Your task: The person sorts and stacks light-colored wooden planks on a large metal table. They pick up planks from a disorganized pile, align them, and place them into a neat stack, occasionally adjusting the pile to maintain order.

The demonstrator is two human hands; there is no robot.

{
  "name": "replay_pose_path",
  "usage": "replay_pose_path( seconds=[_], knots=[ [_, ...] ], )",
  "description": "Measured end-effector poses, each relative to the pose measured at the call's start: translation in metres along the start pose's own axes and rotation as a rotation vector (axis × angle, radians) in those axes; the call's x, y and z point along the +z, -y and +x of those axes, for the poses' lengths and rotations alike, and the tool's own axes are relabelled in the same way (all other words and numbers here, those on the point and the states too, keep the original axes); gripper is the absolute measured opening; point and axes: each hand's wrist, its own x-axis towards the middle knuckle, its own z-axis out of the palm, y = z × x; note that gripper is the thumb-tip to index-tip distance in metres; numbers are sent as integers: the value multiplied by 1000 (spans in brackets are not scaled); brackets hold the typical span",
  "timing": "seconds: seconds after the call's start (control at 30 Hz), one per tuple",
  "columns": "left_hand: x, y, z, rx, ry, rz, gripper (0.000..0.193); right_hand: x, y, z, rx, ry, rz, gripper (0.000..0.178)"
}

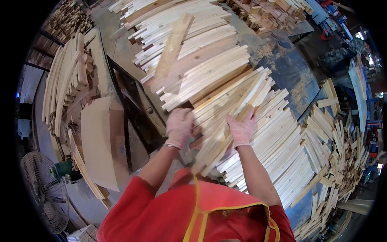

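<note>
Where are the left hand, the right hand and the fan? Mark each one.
left hand [179, 126], head view, back of the gloved hand
right hand [241, 128], head view, back of the gloved hand
fan [45, 197], head view, middle of the wire grille

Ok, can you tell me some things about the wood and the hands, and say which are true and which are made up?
1. Both hands wear thin pale gloves. True: the left hand and the right hand are both gloved.
2. The hands rest on a bundle of wooden slats. True.
3. The slats are painted blue. False: they are bare, pale wood.
4. A fan stands at the lower left. True: it has a round wire guard.
5. The person's apron is green. False: it is red with yellow trim.
6. The single board lying across the far stack stands upright. False: it lies flat on top.
</note>
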Motion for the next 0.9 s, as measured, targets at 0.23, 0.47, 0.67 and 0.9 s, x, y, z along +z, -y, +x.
replay_pose_path(
  seconds=[0.23,0.47,0.67,0.9],
  knots=[
    [63,119,67,-606,542,-1064,42,-4,2,1,-12,67,102,122],
    [81,91,66,-493,391,-755,47,-9,8,-3,-61,8,-18,115],
    [42,78,57,-425,456,-653,23,6,-11,0,-76,-45,-39,111],
    [72,71,79,-825,431,-1009,58,6,-10,4,-113,-83,-55,103]
  ],
)
